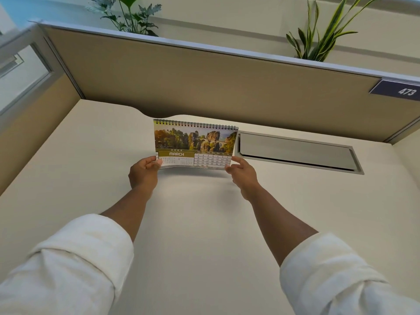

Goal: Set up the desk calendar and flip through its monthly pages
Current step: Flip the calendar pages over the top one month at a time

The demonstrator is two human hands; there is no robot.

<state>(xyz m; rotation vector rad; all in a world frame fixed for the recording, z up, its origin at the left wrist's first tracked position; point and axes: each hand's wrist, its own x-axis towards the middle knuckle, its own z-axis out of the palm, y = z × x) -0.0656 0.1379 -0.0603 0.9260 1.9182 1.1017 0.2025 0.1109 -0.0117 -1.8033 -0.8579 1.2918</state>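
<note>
A: Standing near the back of the cream laminate worktop (204,223), the spiral-bound desk calendar with a rocky landscape photo (195,144) shows March.

B: And the hands?

A: The left hand (144,172) pinches its lower left corner, the right hand (242,172) its lower right. A grey metal cable hatch (295,151) lies just beside it; a tan fabric partition (204,83) rises behind.

The one head-worn wide-angle camera is looking forward and down over the cream laminate desk (204,223). It is facing the tan fabric partition (204,87), sitting at arm's reach.
</note>
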